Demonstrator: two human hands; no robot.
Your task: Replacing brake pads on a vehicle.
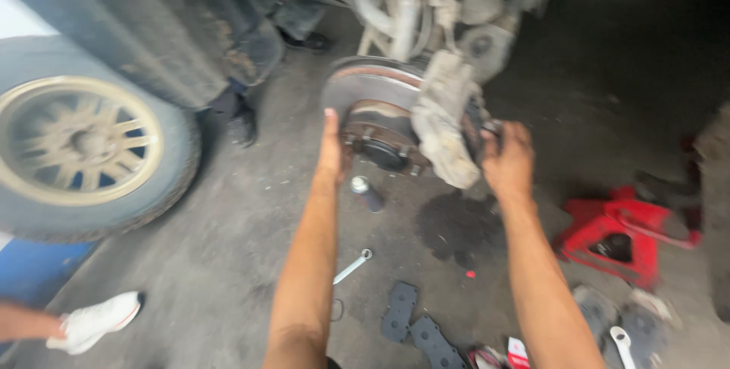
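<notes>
Brake disc [363,91] is up in front of me, fixed on the car's hub where the wheel used to be, with the dusty grey caliper [447,122] sitting over its right edge. From my head camera I see my left hand [331,148] pressed flat against the face of the disc, fingers straight and not gripping. I think it is there to keep the disc steady. My right hand [508,160] is curled around something small and dark at the back of the caliper — the picture is too blurry to tell what it is.

On the concrete floor [228,262] under the disc lies a small dark bottle [366,193] with a pale cap, tipped on its side. Nearer to me is a silver wrench [351,266], then two flat dark brake pads [414,323], laid within easy reach. A red jack stand [608,240] lies on its side to my right. A small red and white packet [517,352] sits at the bottom edge. The taken-off wheel [84,145], with its gold rim, leans at the left — out of the way. Another person's white shoe [95,322] shows in the corner.
</notes>
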